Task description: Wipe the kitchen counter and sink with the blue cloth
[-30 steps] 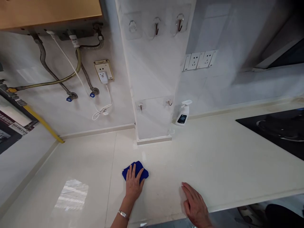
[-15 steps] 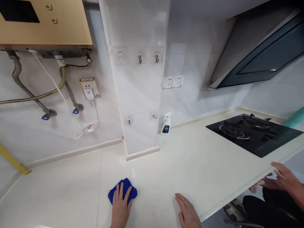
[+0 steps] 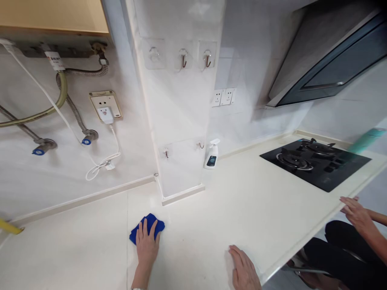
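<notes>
A folded blue cloth (image 3: pixel 155 218) lies on the pale countertop (image 3: pixel 236 209), just in front of the wall column. My left hand (image 3: pixel 147 241) holds it down from above, its fingers somewhat spread over the cloth and their tips near its far edge. To the right, my right hand (image 3: pixel 244 266) rests on the countertop close to the front edge, with nothing in it. Its fingers are stretched out and the thumb is slightly apart. A white spray bottle (image 3: pixel 212 155) with a dark label stands upright by the wall, out of reach of both hands' present positions.
A black gas stove (image 3: pixel 314 163) is set into the counter at right, under a range hood (image 3: pixel 326 68). Another person's hands (image 3: pixel 353 209) are at the counter's right edge. Hoses and a plugged-in cord (image 3: pixel 113 135) hang at left; hooks (image 3: pixel 183 59) stick out from the column.
My left hand and the blue cloth have moved together left and farther from me. My right hand stays on the countertop. The view has shifted closer, and the other person's hands have moved slightly.
</notes>
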`<state>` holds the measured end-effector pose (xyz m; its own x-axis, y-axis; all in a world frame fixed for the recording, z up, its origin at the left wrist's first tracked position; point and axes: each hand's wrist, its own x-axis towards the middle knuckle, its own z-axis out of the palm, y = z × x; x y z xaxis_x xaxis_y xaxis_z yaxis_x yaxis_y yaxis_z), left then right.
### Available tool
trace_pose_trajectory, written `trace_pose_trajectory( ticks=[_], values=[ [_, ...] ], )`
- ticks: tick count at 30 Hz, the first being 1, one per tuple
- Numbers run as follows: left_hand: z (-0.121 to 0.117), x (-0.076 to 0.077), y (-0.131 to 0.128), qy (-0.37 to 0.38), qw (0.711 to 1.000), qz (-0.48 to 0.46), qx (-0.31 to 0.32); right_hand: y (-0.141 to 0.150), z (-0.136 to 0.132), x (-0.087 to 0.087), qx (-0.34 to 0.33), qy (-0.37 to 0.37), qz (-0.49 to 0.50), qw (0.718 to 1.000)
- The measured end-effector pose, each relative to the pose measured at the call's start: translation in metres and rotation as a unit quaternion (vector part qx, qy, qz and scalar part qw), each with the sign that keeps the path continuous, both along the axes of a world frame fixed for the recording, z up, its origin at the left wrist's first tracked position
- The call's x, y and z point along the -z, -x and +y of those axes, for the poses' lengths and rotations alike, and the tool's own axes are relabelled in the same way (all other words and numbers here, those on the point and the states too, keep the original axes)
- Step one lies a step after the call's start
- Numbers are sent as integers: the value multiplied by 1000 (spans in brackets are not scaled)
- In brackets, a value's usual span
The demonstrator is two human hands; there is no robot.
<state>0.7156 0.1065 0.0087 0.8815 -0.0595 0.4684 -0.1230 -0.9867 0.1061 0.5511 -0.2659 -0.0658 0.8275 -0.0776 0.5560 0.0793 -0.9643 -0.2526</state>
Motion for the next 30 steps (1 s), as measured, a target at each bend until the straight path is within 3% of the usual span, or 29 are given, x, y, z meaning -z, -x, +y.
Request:
trace_pose_trajectory(
  ticks=[8, 22, 30],
  values=[
    [-10, -10, -61, 46, 999, 8, -11, 4, 1, -4, 5, -7, 24, 1000],
    [-17, -35, -169, 66, 991, 116, -24, 6, 4, -25, 26, 7, 76, 997],
    [-20, -48, -218, 60, 988, 117, -76, 12, -11, -4, 24, 26, 99, 994]
  ],
)
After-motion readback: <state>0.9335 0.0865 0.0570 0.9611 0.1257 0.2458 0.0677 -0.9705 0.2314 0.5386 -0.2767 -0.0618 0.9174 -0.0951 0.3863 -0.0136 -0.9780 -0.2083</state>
